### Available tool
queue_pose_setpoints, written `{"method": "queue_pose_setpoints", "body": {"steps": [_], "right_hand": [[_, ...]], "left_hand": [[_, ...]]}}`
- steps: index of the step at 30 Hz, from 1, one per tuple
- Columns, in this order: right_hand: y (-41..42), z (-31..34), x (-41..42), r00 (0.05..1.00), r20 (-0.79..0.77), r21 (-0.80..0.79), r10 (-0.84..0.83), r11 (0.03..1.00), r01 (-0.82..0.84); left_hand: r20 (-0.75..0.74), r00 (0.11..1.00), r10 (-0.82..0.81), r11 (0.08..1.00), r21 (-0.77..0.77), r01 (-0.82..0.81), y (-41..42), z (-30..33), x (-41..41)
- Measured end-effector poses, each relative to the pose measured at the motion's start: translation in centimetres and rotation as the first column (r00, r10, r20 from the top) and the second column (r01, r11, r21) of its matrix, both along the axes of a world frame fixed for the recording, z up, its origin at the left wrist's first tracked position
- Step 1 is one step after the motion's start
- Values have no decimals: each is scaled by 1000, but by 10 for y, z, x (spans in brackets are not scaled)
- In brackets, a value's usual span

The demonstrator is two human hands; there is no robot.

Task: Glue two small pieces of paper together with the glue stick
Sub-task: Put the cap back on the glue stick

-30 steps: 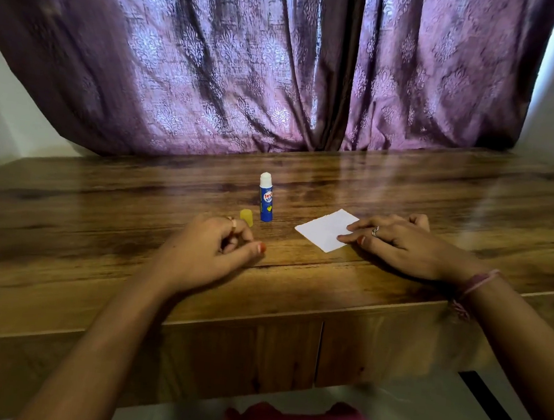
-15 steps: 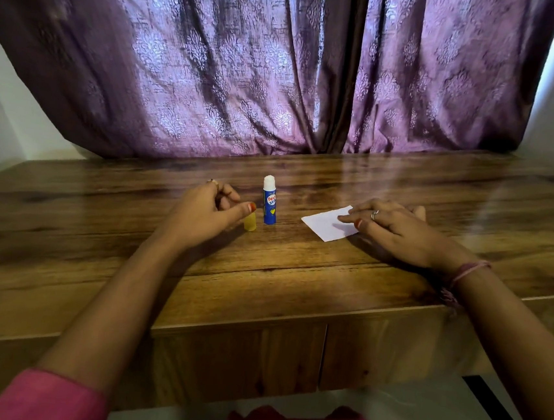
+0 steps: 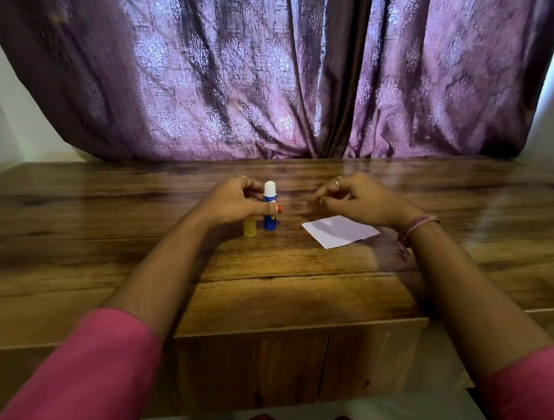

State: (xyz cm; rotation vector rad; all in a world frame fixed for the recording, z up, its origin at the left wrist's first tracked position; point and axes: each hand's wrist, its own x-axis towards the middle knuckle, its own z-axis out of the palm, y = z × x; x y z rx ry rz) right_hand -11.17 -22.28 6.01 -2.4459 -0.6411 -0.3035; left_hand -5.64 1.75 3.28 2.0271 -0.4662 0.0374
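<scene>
i see the left hand [image 3: 232,202] wrapped around the small blue glue stick with a white top [image 3: 270,209], thumb across its front and fingers behind, so it is gripping the stick. the stick stands upright on the shiny brown wooden table [image 3: 95,260], a little left of the middle. the little yellow cap [image 3: 249,228] stands on the table just left of the stick, partly under the left hand. the right hand [image 3: 361,201] is up in the air over the table, to the right of the stick, with its fingers curled in loosely and nothing in it. the fingertips look blurry, so i cannot tell if they touch each other. the white square of paper [image 3: 339,231] lies flat on the table, near and just right of the right hand's fingers, and the hand is not touching it. a purple patterned curtain [image 3: 248,71] hangs at the far side behind the table. both arms wear pink sleeves [image 3: 94,371].
</scene>
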Motion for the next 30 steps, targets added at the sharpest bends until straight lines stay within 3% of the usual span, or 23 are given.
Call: {"method": "queue_pose_setpoints", "body": {"steps": [4,17,20,26,30], "right_hand": [[7,-13,6,1000,8,68,-13,998,12],[24,-31,1,999,41,-87,15,996,-11],[28,-36,3,1000,21,-27,9,1000,-9],[37,-38,2,999,-44,195,27,981,-18],[43,-34,-5,989,-120,308,88,950,-47]], "left_hand": [[-82,996,-31,980,-196,14,0,-16,1],[-60,997,-50,990,-134,42,0,-23,7],[-35,998,-50,987,-153,44,-1,-25,9],[-95,984,-150,901,-422,97,-9,-17,-1],[-103,978,-179,876,-470,111,-13,-7,-17]]}}
